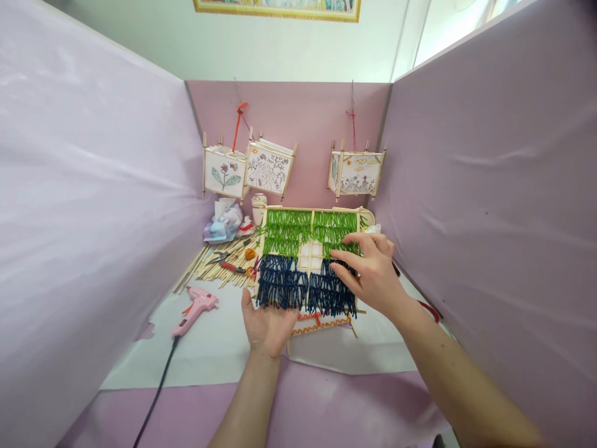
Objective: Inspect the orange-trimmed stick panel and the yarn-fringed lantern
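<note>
A wooden stick frame (310, 214) lies flat on white paper, covered with rows of hanging yarn fringe. Green yarn (285, 231) fills the upper part and navy yarn (282, 283) the lower part, around a small lattice window (310, 256). My right hand (368, 274) rests on the fringe with its fingers spread, where green meets navy. My left hand (268, 326) is at the frame's near edge, its fingertips against the bottom of the navy yarn. Neither hand visibly grips anything. Orange zigzag trim (319, 326) shows below the fringe.
A pink glue gun (196, 308) with a black cord lies to the left. Beyond it are red-handled pliers (232, 267), loose wooden sticks (224, 277), crumpled plastic (224, 223) and a jar (259, 208). Decorated paper lanterns (268, 168) hang ahead. Lilac partition walls (93, 186) flank the work area.
</note>
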The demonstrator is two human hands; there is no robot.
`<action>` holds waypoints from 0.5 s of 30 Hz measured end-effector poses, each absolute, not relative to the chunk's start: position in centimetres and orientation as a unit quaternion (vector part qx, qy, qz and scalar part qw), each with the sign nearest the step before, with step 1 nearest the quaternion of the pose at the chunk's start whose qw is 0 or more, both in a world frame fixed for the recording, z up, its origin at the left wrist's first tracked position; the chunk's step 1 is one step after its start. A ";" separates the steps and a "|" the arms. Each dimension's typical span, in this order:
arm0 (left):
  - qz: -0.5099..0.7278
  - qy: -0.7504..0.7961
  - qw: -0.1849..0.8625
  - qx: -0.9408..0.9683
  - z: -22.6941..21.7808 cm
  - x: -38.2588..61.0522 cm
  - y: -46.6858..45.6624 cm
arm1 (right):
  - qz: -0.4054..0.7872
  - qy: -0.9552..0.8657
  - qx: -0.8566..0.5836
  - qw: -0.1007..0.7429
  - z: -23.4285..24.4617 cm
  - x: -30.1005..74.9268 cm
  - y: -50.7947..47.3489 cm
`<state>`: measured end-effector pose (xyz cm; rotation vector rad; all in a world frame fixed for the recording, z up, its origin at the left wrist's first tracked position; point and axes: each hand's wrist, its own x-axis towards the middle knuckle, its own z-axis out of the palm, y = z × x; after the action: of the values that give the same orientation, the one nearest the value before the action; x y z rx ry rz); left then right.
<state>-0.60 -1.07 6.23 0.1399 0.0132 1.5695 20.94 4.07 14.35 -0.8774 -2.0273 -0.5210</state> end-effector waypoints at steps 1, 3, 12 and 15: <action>0.707 0.007 0.704 0.059 6.2 -0.6 -1.1 | -0.206 -0.810 -0.349 0.423 14.4 20.9 4.1; 0.712 0.009 0.700 0.052 6.2 -0.6 -1.0 | -0.202 -0.811 -0.349 0.424 14.4 20.9 4.0; 0.708 -0.009 0.704 0.057 6.0 -0.6 -1.0 | -0.192 -0.812 -0.353 0.424 14.3 21.0 4.0; 0.708 -0.010 0.704 0.055 6.0 -0.6 -1.0 | -0.187 -0.814 -0.353 0.421 14.5 21.0 3.9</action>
<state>-0.64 -0.96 6.00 0.1219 -0.0220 1.5739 21.01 3.94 14.52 -0.8851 -2.0408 -0.4679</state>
